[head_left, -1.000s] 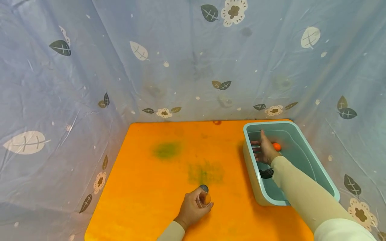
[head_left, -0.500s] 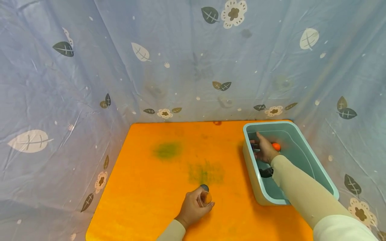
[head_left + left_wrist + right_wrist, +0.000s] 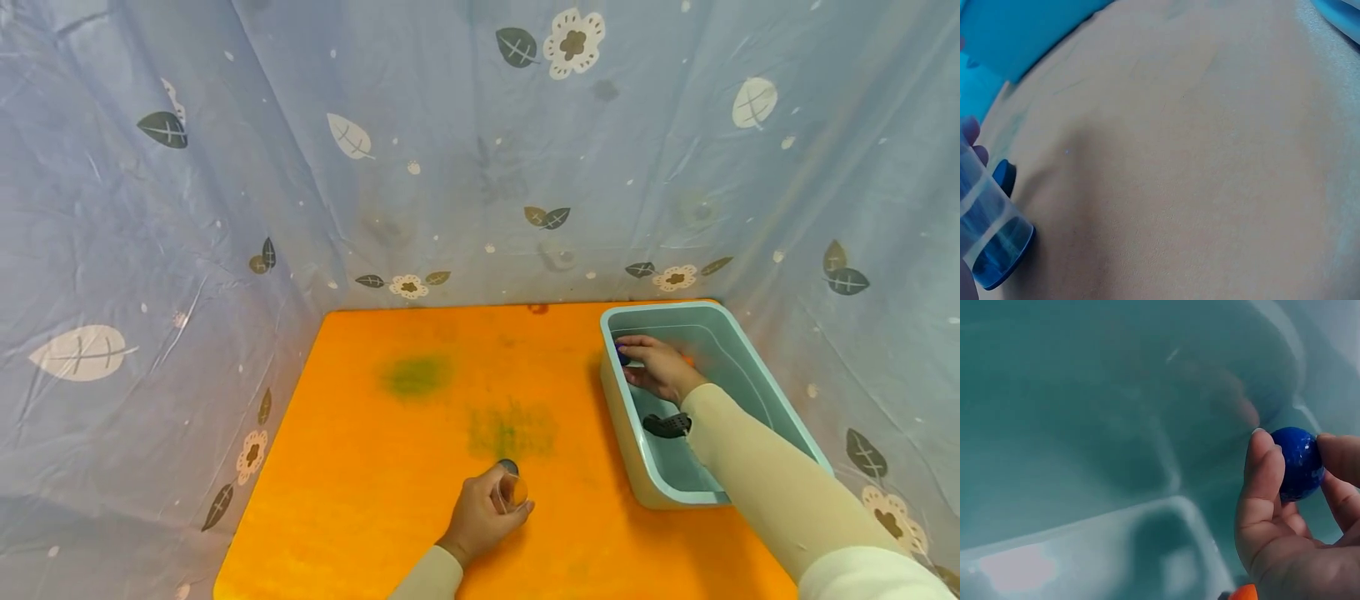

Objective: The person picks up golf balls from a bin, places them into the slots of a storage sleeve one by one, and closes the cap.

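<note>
My left hand [image 3: 483, 512] grips a clear round tube [image 3: 512, 493] upright-ish over the orange table; in the left wrist view the tube [image 3: 997, 234] shows its transparent wall at the lower left. Just beyond it lies a small dark round cap [image 3: 507, 467]. Inside the bin, my right hand [image 3: 660, 369] pinches a blue ball [image 3: 1300, 464] between thumb and fingertips, close to the bin's left wall. Only a bit of that ball [image 3: 622, 355] shows in the head view. An orange ball [image 3: 688, 360] is mostly hidden behind the right hand.
A pale teal bin [image 3: 757, 367] stands at the table's right side, its walls rising around the right hand. Beside the right cuff is a black perforated strip [image 3: 667, 426]. A patterned curtain [image 3: 450, 167] surrounds the orange table [image 3: 360, 467].
Inside the bin, the right hand has shifted slightly, its fingers have closed, and the blue ball now shows at its fingertips. The left hand stays put with the tube.
</note>
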Demonstrator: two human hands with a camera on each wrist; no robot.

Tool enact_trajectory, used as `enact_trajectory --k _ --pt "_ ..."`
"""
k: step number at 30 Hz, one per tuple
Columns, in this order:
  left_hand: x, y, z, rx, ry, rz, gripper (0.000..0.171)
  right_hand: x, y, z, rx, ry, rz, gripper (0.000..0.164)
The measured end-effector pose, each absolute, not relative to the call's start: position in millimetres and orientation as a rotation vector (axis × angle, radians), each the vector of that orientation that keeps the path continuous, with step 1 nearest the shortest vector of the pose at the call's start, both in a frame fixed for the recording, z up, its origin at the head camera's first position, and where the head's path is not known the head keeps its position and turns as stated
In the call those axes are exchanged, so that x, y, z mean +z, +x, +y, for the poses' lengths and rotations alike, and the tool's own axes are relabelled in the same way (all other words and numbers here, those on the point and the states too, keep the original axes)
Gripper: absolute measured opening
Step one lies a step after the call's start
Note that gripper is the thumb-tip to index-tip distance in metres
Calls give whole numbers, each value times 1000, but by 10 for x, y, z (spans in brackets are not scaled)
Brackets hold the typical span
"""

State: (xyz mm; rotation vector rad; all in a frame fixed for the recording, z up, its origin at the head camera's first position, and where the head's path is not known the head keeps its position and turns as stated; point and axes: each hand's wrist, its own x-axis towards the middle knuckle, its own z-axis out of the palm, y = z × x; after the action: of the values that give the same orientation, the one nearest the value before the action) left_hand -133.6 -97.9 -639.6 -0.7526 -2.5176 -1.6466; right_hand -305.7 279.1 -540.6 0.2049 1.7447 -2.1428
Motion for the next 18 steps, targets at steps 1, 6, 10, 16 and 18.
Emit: enact_trajectory --k 1,6,10,16,18 --pt "-6397 -1336 -981 -1644 -755 -2516 26 -5388 -3048 2791 -2161 203 1745 24" --pt "-6389 -1339 -983 -1638 -736 -2548 27 -5294 -2967 2791 -2218 208 1757 37" --pt "-6384 -1331 -976 -1637 -722 -2571 26 -5220 -2869 2798 -2250 210 1743 43" --pt "-6380 -1326 -964 -1639 -713 -2578 26 -5034 -2686 2808 -2406 167 1621 43" --pt "-6375 -1327 -959 -1643 -714 -2579 26 -4967 -2594 2780 -2420 105 1632 34"
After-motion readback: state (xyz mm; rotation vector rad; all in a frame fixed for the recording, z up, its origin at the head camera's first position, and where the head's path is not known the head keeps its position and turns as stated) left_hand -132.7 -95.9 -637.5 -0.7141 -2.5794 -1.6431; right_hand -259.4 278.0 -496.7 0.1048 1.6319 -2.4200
